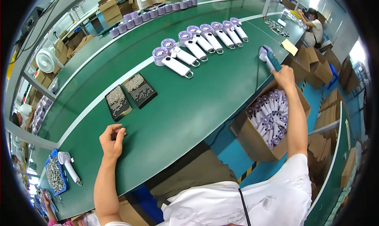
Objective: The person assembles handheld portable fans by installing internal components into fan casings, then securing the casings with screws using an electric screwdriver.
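My right hand [285, 77] reaches out over the table's right edge, its fingers closed round a teal-handled corded tool [274, 62]. A purple-and-white piece [265, 53], like a handheld fan, shows against the tool's far end; whether the hand holds it too is unclear. My left hand [111, 142] hovers at the table's near left, fingers curled in toward the thumb; anything between them is too small to see. Just beyond it lie two black trays [139, 91] of small metal parts. Further off, several purple-headed white handheld fans [178, 65] lie in a slanting row.
A carton [252, 141] full of similar fans stands below the right edge of the green table [177, 107]. At left, a blue tray [56, 174] of metal pieces sits beside one fan [69, 167]. Purple cylinders [146, 16] line the far side. Other people work around the table.
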Demonstrator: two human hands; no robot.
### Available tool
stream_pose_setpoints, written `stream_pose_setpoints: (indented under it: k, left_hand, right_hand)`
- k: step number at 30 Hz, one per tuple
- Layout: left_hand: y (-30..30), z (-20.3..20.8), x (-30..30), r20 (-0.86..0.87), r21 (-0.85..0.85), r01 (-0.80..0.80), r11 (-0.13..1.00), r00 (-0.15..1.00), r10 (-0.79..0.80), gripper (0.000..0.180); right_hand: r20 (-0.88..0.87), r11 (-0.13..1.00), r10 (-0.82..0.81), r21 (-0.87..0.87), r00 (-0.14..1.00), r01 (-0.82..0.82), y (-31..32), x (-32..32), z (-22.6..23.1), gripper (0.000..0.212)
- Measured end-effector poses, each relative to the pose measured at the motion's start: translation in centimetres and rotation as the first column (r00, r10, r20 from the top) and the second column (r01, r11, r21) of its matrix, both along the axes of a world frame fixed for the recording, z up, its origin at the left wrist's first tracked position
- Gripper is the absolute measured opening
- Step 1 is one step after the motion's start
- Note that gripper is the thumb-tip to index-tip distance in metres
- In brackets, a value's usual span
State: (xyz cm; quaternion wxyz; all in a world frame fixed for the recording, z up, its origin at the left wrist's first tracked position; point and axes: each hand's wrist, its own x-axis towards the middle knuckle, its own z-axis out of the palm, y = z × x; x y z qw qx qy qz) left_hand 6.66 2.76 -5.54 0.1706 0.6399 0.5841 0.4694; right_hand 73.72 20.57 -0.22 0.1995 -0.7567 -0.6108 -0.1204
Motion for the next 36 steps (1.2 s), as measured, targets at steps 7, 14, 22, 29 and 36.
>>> stream_pose_setpoints:
  k: [7,14,22,29,36]
  left_hand:
    - [-0.4,0.6,1.4,-0.249,0.090,-0.064,0.994,0.965,0.084,0.011]
    - [-1.0,1.3,1.9,-0.349,0.082,-0.103,0.991,0.929,0.126,0.012]
    - [0.3,1.8,1.6,-0.425,0.189,-0.027,0.982,0.899,0.106,0.021]
    - [-2.8,1.4,1.0,-0.348,0.378,-0.210,0.902,0.870,0.349,0.021]
    - [-10.8,6.6,-12.7,-0.295,0.326,-0.868,0.374,0.282,0.913,0.033]
  right_hand:
    - [-0.219,0.965,-0.162,-0.239,0.962,0.108,15.7,2.6,1.6,0.038]
    - [-0.114,0.972,-0.090,-0.225,0.989,0.063,26.5,1.0,-0.2,0.042]
    - [0.168,0.996,0.085,-0.037,0.982,-0.080,32.3,9.7,-4.0,0.065]
    - [0.077,0.962,0.234,0.127,0.969,-0.243,22.7,1.1,0.9,0.063]
    - [-0.331,0.704,0.704,0.446,0.628,-0.553,8.1,-7.4,3.8,0.042]
